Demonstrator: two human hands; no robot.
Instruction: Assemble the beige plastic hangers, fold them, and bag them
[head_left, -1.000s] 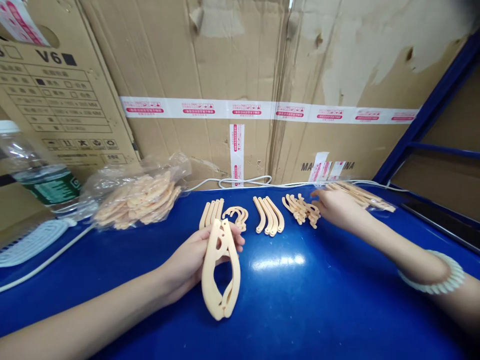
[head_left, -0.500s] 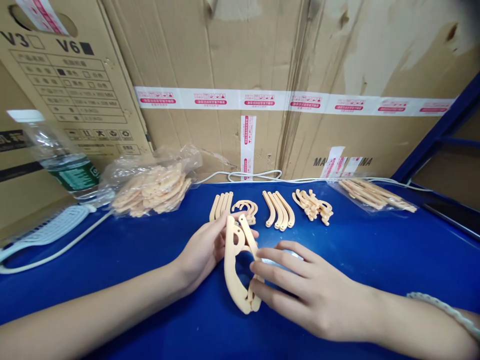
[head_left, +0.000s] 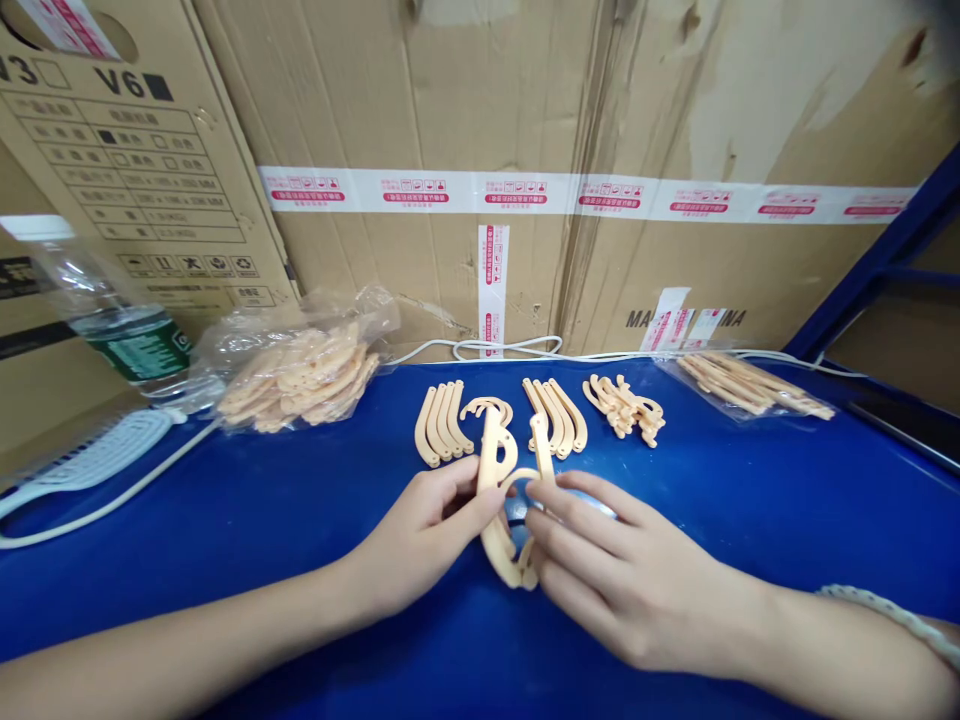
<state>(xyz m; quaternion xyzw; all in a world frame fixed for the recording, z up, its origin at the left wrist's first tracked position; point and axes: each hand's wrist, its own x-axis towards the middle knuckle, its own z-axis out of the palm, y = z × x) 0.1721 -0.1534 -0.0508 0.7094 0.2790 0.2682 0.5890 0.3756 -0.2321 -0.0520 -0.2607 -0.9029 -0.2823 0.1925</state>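
A beige plastic folding hanger is held upright between both hands, its two curved arms meeting at the bottom and spread apart at the top. My left hand pinches its left arm, thumb in front. With the fingers of my right hand I grip the right arm, partly hiding it. Something blue and shiny shows behind the hanger. Just beyond lie loose curved arms, a few hooks, a second row of arms and a tangled pile of hook pieces.
A clear bag of beige pieces lies at left, by a water bottle and a pale hairbrush. Another bag lies at right, near a dark flat device. A cardboard box stands behind the blue table; a white cable runs along it.
The folding hanger has moved up and right, and its arms stand wider apart at the top. My left hand has shifted right, its thumb now across the front of the left arm.
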